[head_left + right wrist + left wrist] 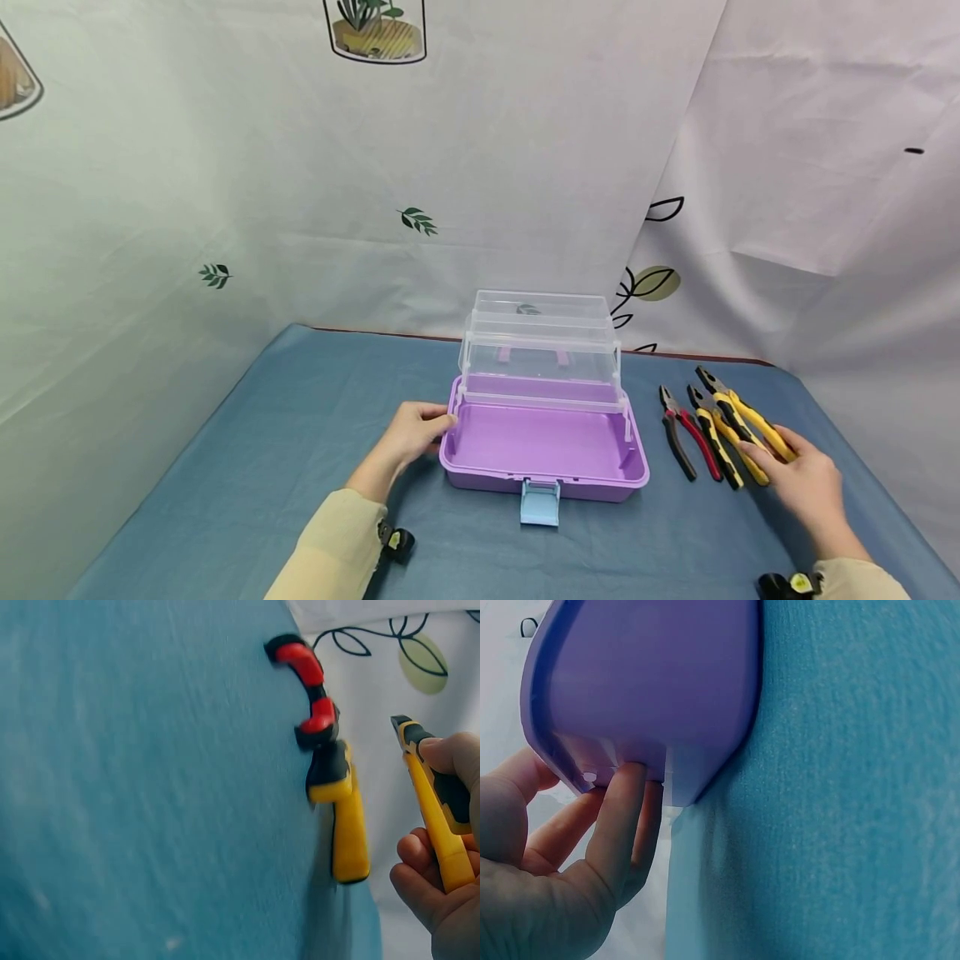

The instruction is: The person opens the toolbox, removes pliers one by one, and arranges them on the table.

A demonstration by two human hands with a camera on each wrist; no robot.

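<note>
A purple toolbox stands on the blue cloth, its clear lid raised and its blue latch hanging down in front. My left hand grips the box's left end, thumb at the rim and fingers against the outer wall. To the right, my right hand holds yellow-and-black pliers by the handles; in the right wrist view these pliers are raised off the cloth. Beside them lie a second yellow-and-black pair and red-and-black pliers.
Blue cloth covers the table. White printed fabric hangs behind and at both sides. The box's interior shows a bare purple floor.
</note>
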